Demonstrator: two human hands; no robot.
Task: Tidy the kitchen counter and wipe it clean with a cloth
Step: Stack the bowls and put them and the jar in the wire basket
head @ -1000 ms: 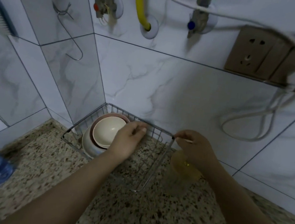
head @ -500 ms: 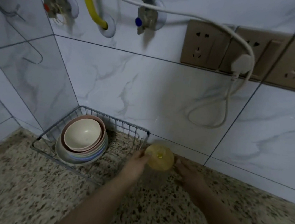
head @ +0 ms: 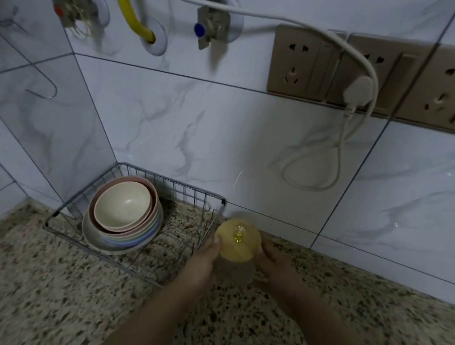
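Jar: clear jar (head: 234,268) with a round yellow lid (head: 238,239), standing on the speckled counter (head: 62,295) just right of the wire rack (head: 128,267), near the back wall.
Left hand: left hand (head: 203,258) cupped against the jar's left side, fingers curled on it.
Right hand: right hand (head: 276,265) pressed to the right side, gripping too.
Rack: stacked bowls (head: 123,214) nested inside, in the corner.
Wall: sockets (head: 300,63), one white plug (head: 356,92) in.

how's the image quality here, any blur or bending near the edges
Head view: dim, bluish light; sharp around the stacked pastel bowls and yellow round lid; speckled granite counter smears toward the lower corners; wide-angle lens bows the tile lines and beige wall sockets.
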